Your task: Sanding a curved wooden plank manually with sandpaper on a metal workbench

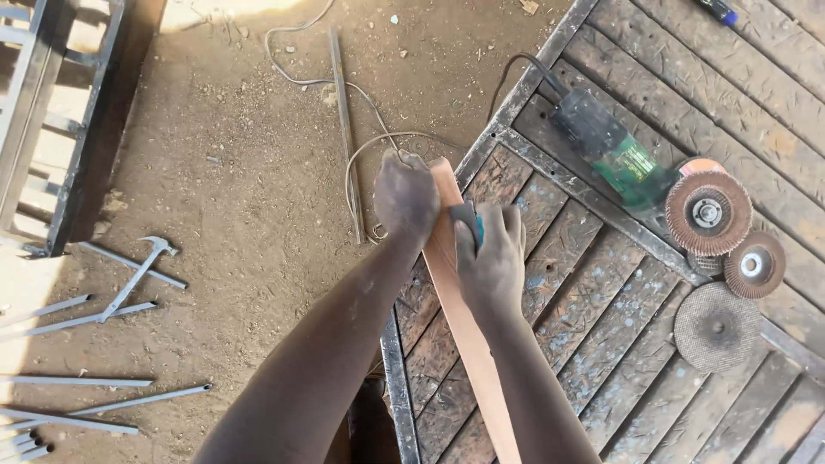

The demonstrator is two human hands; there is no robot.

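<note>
Close in, both forearms reach out over the wooden workbench (pixel 601 318), and the long reddish strip (pixel 468 335) lies slantwise on its planks, running from the near edge up to the bench's far left corner. The right hand (pixel 491 258) is curled down on that strip, fingers wrapped over a small dark and teal tool (pixel 470 222) pressed against it. Just left of it, the left hand (pixel 406 196) is clenched around the strip's far end, right at the bench corner. To the right of the strip, three round grinding discs (pixel 716 326) sit on the planks, and beyond them a green angle grinder (pixel 632 163) lies with its flap wheel fitted. Left of the bench, on the dirt floor, thin metal rods (pixel 82 404) lie scattered, and past the hands a bare wire (pixel 361 155) loops across the ground.
</note>
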